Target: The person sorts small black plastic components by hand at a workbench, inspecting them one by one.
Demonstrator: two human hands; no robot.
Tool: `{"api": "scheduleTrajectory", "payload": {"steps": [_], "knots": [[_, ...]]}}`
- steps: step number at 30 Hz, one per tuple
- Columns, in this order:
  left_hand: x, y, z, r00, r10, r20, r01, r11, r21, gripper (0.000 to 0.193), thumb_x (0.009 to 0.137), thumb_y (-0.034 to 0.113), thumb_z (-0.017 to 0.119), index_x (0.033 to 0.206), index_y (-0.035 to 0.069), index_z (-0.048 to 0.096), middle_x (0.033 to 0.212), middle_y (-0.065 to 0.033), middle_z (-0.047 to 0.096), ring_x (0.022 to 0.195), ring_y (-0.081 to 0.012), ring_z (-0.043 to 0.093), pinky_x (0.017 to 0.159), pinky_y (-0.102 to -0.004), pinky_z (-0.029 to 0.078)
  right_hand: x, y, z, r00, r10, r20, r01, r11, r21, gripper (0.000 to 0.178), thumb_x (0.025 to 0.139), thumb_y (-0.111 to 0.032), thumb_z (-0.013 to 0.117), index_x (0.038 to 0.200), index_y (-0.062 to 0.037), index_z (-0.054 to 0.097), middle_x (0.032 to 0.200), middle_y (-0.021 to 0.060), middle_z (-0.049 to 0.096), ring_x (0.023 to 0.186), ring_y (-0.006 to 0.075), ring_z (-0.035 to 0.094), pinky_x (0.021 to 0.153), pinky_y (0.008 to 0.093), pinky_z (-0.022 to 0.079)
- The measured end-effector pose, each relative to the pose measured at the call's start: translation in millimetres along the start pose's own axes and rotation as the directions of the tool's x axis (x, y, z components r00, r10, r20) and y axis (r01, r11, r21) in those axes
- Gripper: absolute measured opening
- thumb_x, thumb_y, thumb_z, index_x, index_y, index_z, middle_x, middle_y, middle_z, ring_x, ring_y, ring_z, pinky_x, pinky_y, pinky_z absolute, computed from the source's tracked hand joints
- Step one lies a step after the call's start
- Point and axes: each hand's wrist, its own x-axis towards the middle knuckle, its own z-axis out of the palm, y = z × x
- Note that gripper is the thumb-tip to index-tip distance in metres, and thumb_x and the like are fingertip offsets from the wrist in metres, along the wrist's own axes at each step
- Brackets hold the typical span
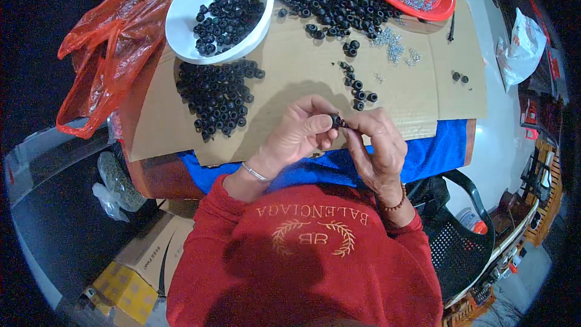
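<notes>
Near the front edge of the cardboard, my left hand pinches a small round black part between thumb and fingers. My right hand meets it from the right, its thumb and forefinger closed on a tiny dark piece at the part's end; its exact kind is too small to make out. Just beyond the hands lies a short row of black parts. Left of them spreads a pile of similar hollow black parts. A tilted white bowl behind that pile holds more.
A larger heap of black parts covers the far cardboard. Small clear pieces lie beside it, near a red tray with more. A red plastic bag sits far left. Blue cloth hangs by a black chair.
</notes>
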Motion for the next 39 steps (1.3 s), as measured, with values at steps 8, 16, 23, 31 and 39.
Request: {"api": "scheduleTrajectory", "payload": {"steps": [8, 16, 23, 31, 39], "knots": [[1.0, -1.9, -0.8, 1.0, 0.015, -0.017, -0.015, 1.0, 0.016, 0.016, 0.081, 0.006, 0.062, 0.096, 0.001, 0.057, 0.078, -0.0062, 0.06, 0.068, -0.014, 0.061, 0.052, -0.0236, 0.052, 1.3, 1.5, 1.3, 1.0, -0.019, -0.011, 0.019, 1.0, 0.002, 0.025, 0.065, 0.01, 0.066, 0.085, -0.0009, 0.057, 0.076, 0.0104, 0.06, 0.065, 0.022, 0.057, 0.057, 0.0294, 0.045], [0.5, 4.1, 0.1, 0.998, 0.056, -0.014, -0.054, 0.99, 0.132, 0.019, 0.079, 0.002, 0.062, 0.097, -0.001, 0.056, 0.079, -0.007, 0.061, 0.063, -0.0132, 0.06, 0.051, -0.0232, 0.051, 5.8, 5.5, -7.0, 0.988, 0.088, 0.129, -0.109, 0.98, 0.168, 0.017, 0.067, 0.007, 0.064, 0.08, -0.0002, 0.056, 0.075, 0.0095, 0.059, 0.066, 0.0207, 0.057, 0.06, 0.0296, 0.044], [-1.9, 12.6, 7.4, 0.992, -0.095, 0.079, 0.072, 0.963, 0.261, 0.043, 0.069, -0.003, 0.064, 0.108, -0.001, 0.045, 0.087, -0.0141, 0.061, 0.058, -0.0164, 0.06, 0.048, -0.0254, 0.05, 32.5, 10.8, -33.1, 0.819, 0.033, 0.574, -0.263, 0.909, 0.323, 0.028, 0.071, -0.012, 0.066, 0.097, -0.0015, 0.063, 0.08, 0.01, 0.058, 0.07, 0.0209, 0.054, 0.061, 0.0316, 0.042], [-5.0, 5.4, 0.0, 0.974, -0.222, 0.05, 0.186, 0.902, 0.389, 0.018, 0.076, 0.006, 0.067, 0.09, 0.0, 0.057, 0.072, -0.0091, 0.06, 0.057, -0.0142, 0.058, 0.047, -0.0247, 0.048, 29.7, 8.8, -35.6, 0.837, -0.088, 0.54, -0.082, 0.955, 0.284, 0.023, 0.068, -0.005, 0.069, 0.089, -0.0014, 0.062, 0.078, 0.0105, 0.056, 0.068, 0.0244, 0.054, 0.058, 0.0322, 0.043], [-4.0, 4.9, -1.9, 0.975, -0.217, 0.039, 0.19, 0.918, 0.348, 0.017, 0.079, 0.013, 0.066, 0.088, 0.001, 0.059, 0.069, -0.0096, 0.061, 0.051, -0.0141, 0.056, 0.044, -0.0239, 0.046, 25.3, 26.5, -20.1, 0.841, -0.072, 0.537, -0.151, 0.92, 0.361, 0.017, 0.069, -0.007, 0.07, 0.081, -0.0033, 0.058, 0.069, 0.0089, 0.05, 0.062, 0.0222, 0.05, 0.053, 0.0317, 0.039]]}}
